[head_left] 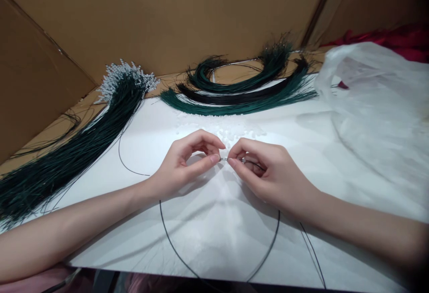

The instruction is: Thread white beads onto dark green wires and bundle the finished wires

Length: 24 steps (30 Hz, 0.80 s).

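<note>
My left hand point(191, 161) and my right hand point(264, 165) meet near the middle of the white table point(214, 239), fingertips a little apart. Thumb and fingers of each pinch a thin dark cord point(161, 212), with small pale pieces on it between and beside the fingertips. The cord hangs in a wide loop below both hands and past the table's front edge. Just beyond the fingertips lie scattered small white pieces point(234, 131).
A thick bundle of dark green strands point(100, 132) with white beaded ends point(117, 76) lies left. Curved green and black bundles point(214, 107) lie at the back. A clear plastic bag point(378, 105) covers the right side. Cardboard walls point(187, 20) stand behind.
</note>
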Each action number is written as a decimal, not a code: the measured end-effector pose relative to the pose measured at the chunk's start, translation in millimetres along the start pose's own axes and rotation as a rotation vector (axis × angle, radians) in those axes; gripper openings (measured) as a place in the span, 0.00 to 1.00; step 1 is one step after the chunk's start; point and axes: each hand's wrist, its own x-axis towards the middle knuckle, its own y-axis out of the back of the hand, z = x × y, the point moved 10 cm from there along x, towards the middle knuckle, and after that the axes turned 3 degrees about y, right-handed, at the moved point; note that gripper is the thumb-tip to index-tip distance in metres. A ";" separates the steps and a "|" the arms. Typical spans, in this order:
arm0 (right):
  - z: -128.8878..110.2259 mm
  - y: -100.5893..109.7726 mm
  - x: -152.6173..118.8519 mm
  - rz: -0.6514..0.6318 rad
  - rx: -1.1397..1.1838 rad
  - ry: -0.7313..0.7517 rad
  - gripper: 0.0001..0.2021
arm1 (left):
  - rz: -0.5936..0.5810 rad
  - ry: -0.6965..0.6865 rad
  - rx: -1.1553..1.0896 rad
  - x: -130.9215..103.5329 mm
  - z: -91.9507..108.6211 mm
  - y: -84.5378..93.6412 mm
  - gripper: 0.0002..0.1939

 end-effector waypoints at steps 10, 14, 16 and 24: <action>2.7 -0.7 0.0 0.003 0.010 -0.025 0.05 | 0.011 -0.025 0.036 -2.1 2.6 -3.2 0.08; 3.4 -1.4 0.5 0.000 0.016 -0.022 0.05 | 0.004 -0.043 0.066 -4.0 4.6 -4.5 0.08; 3.4 -1.3 0.4 -0.001 0.020 -0.024 0.05 | 0.001 -0.054 0.076 -4.5 5.9 -4.7 0.09; 4.3 -1.3 -0.2 -0.006 0.016 -0.038 0.04 | -0.009 -0.081 0.050 -4.3 9.0 -6.5 0.10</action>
